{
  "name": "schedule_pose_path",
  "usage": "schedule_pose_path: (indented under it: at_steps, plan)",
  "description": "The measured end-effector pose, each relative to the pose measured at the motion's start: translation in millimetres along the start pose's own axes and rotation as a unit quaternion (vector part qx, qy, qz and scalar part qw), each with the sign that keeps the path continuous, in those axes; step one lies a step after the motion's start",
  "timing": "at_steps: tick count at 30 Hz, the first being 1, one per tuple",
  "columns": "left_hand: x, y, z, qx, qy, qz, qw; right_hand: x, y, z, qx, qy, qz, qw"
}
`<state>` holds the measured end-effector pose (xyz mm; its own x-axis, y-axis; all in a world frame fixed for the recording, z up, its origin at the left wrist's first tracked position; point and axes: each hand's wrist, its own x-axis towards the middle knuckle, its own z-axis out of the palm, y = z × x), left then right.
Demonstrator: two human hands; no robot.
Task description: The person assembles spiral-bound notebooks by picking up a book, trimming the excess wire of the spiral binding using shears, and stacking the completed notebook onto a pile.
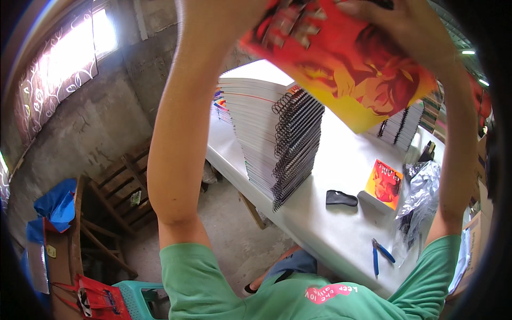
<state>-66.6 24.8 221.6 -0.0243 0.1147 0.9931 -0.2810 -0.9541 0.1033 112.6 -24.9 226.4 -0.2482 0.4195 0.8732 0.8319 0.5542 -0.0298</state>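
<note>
- Bare concrete walls and a bright window surround a long white table (341,224), seen from above
- Both arms are raised; the left hand's grip is out of frame, so it cannot be told
- Right hand (410,21) is curled closed on the top edge of a notebook (346,69) held high, close to the camera
- Held well, both edges would stay supported so the cover stays flat
- Notebook cover is red and yellow with a drawn figure
- Below stands a tall stack of spiral notebooks (272,138); blue pliers (380,253) lie near
</note>
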Motion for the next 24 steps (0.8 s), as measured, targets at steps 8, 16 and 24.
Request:
schedule_pose_path:
  at_steps: [8,16,24]
  plan:
    - [-162.1,-70.5,-121.0,0.143,0.045,-0.467,0.871,-3.5,92.5,-48.3,0.421,0.187,0.112,0.88]
    - [-78.2,-141.4,-133.4,-0.073,0.204,-0.337,0.916,-6.8,115.0,-6.0,0.075,0.225,0.015,0.971]
    - [-78.0,-127.6,-105.6,0.132,-0.036,-0.25,0.958,29.8,54.7,54.6,0.283,0.207,0.18,0.919]
